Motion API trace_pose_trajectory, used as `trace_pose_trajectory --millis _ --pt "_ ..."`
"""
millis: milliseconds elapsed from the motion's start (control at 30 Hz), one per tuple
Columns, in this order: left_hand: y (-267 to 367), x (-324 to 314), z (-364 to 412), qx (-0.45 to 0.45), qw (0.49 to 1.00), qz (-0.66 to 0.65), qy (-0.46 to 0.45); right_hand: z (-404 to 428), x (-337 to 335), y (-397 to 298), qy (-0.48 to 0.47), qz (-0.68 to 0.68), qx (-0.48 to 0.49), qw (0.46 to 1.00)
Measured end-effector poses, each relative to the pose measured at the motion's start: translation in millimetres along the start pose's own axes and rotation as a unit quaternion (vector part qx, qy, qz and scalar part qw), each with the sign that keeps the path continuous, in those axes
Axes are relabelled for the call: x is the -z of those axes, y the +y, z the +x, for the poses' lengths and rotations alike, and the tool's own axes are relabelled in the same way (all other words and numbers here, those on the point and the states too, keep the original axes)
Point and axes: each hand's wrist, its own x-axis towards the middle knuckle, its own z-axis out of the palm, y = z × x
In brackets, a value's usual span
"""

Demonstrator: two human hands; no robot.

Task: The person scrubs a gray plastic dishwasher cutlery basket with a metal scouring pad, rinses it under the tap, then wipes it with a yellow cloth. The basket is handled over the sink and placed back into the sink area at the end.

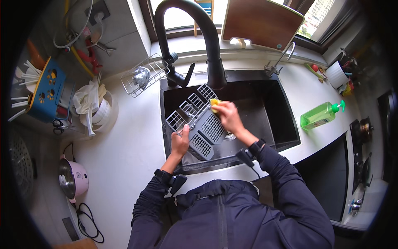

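A grey plastic dishwasher cutlery basket (212, 127) with grid panels is tilted over the dark kitchen sink (270, 121). My left hand (180, 143) grips its lower left edge, thumb on top. My right hand (229, 116) pinches a yellow sponge (215, 104) against the basket's upper right side, near the joint between its panels. The fingers under the basket are hidden. Beneath it, the sink drain (230, 136) shows in part.
A black faucet (214, 56) arches above the sink, with a small metal tap (276, 67) to its right. A wire rack (144, 74) holding a scrubber stands at the left. A green soap bottle (318, 116) lies in view on the right counter.
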Motion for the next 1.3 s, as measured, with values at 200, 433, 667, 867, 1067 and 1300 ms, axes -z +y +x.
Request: trace_pose_trajectory --millis 200,433,667,867,1067,1300 --pt "3 6 4 0.080 0.995 0.011 -0.051 -41 -8 -84 -0.172 0.153 0.130 0.964" --pt "-1 5 0 0.005 0.999 0.025 -0.029 -3 26 32 0.015 0.021 -0.041 0.999" --pt "11 4 3 -0.002 1.000 -0.017 -0.013 9 34 41 -0.172 0.343 -0.246 0.890" --pt "-8 19 -2 0.033 0.996 -0.064 -0.057 0 63 51 -0.191 0.537 -0.448 0.688" --pt "5 25 6 0.093 0.980 -0.174 -0.010 -19 54 58 -0.190 0.616 -0.414 0.643" --pt "-7 21 9 0.059 0.993 -0.105 0.019 -42 39 63 -0.191 0.639 -0.461 0.586"
